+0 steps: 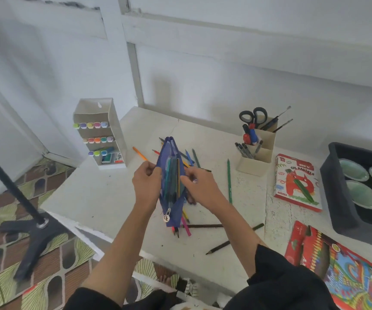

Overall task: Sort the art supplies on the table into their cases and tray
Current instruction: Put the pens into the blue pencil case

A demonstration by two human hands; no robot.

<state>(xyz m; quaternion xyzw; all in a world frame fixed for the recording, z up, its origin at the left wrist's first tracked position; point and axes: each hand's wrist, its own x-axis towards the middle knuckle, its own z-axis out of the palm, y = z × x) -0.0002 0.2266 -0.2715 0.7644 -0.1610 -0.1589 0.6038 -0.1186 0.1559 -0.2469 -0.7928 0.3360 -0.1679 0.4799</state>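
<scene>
Your single head camera looks forward and down from above the white painted table [104,193], close in, wide-angled, facing the pale panelled wall [225,63].

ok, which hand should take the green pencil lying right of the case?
Probably right. The green pencil lies right of the pencil case, nearest the right hand; the left hand pinches the case's other edge and could hold it.

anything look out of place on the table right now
Loose pencils lie scattered at all angles on the table, some under the blue pouch that the left hand and right hand grip; they are outside any case.
</scene>
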